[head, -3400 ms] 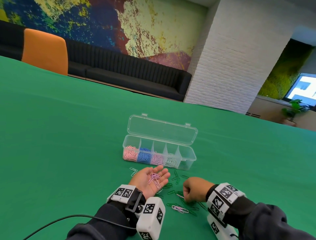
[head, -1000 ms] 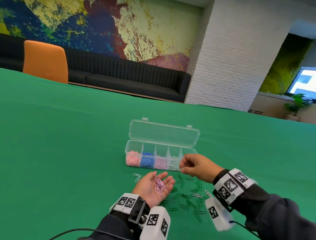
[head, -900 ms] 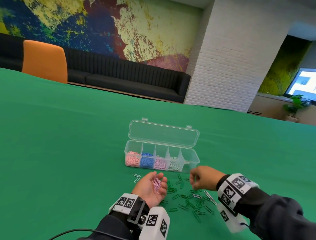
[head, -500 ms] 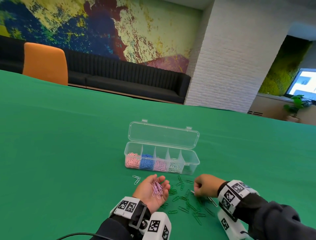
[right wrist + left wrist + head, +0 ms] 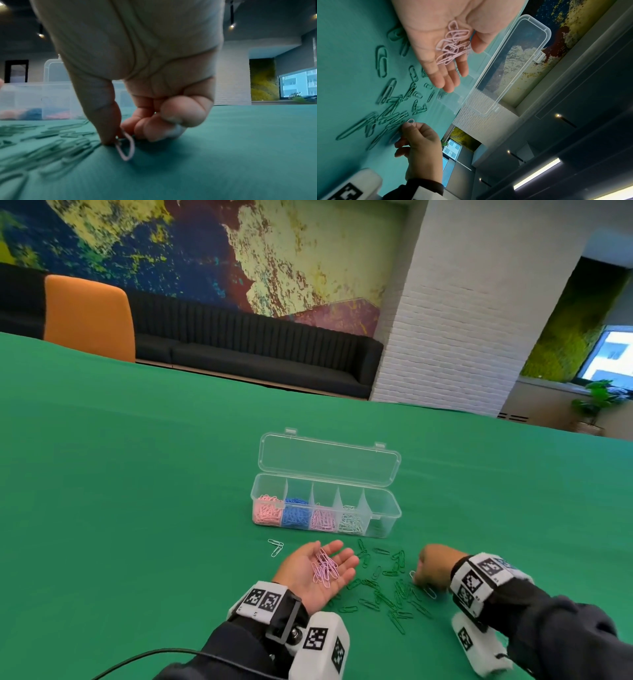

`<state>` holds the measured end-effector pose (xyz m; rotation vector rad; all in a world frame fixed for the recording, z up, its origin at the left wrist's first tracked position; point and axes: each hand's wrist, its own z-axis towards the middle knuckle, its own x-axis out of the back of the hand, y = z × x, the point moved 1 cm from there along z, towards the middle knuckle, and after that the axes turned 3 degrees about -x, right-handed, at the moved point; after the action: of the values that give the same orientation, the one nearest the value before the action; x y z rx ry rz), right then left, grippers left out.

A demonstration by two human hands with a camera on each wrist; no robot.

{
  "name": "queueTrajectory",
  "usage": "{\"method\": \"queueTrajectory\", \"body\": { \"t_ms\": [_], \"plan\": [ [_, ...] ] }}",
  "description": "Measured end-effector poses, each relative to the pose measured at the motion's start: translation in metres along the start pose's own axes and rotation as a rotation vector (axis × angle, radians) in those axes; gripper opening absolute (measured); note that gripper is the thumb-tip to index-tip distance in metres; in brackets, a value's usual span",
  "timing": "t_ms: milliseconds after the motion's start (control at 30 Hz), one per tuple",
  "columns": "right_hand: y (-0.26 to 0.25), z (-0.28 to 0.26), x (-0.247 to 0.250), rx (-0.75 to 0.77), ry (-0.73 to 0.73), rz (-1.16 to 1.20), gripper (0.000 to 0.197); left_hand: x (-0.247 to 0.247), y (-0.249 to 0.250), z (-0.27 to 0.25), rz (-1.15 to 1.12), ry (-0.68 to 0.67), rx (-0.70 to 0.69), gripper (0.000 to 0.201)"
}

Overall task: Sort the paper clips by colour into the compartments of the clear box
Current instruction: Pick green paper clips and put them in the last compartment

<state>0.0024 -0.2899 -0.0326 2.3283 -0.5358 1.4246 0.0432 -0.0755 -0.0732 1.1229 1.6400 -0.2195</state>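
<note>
Dropped from near the box (image 5: 325, 508) to the bench (image 5: 137, 508) at lower right, the right hand (image 5: 432, 565) pinches a pale clip (image 5: 126, 146), while the flat, palm-up left hand (image 5: 317, 571) cradles pink clips (image 5: 324, 568), which tilting could spill.

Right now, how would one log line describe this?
left hand: open, cupping lilac clips | right hand: pinching lilac clip off cloth | green clips: unsorted
</note>
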Motion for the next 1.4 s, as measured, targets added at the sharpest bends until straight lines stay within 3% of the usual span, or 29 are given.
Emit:
{"method": "queueTrajectory", "body": {
  "t_ms": [133, 333, 533, 667, 833, 967, 1100, 1200, 1400],
  "plan": [
    [-0.011, -0.014, 0.019, 0.084, -0.01, 0.158, 0.021, 0.0, 0.0, -0.001, 0.025, 0.006, -0.002, 0.044],
    [-0.051, -0.042, 0.057, 0.447, -0.006, 0.662, 0.016, -0.003, 0.001, -0.002, 0.073, 0.044, 0.01, 0.047],
    [-0.041, -0.032, 0.035, 0.398, 0.058, 0.876, 0.019, 0.0, 0.005, -0.003, -0.013, 0.063, 0.0, 0.045],
    [-0.027, -0.019, 0.013, 0.348, -0.02, 1.262, 0.021, 0.0, 0.009, -0.006, -0.019, 0.072, -0.035, 0.039],
    [-0.023, 0.002, -0.003, 0.304, -0.169, 1.883, 0.019, -0.015, 0.039, 0.005, 0.113, 0.095, -0.3, 0.046],
    [-0.024, 0.015, -0.005, 0.312, -0.257, 2.195, 0.021, -0.058, 0.07, 0.03, 0.37, 0.114, -0.537, 0.047],
    [-0.02, 0.02, -0.014, 0.353, -0.307, 2.304, 0.023, -0.084, 0.083, 0.067, 0.669, 0.208, -0.735, 0.036],
    [-0.015, 0.026, -0.018, 0.37, -0.346, 2.363, 0.023, -0.075, 0.078, 0.084, 0.922, 0.239, -0.735, 0.018],
    [-0.006, 0.028, -0.018, 0.355, -0.343, 2.391, 0.027, -0.065, 0.078, 0.094, 1.042, 0.291, -0.798, 0.023]
  ]
}}
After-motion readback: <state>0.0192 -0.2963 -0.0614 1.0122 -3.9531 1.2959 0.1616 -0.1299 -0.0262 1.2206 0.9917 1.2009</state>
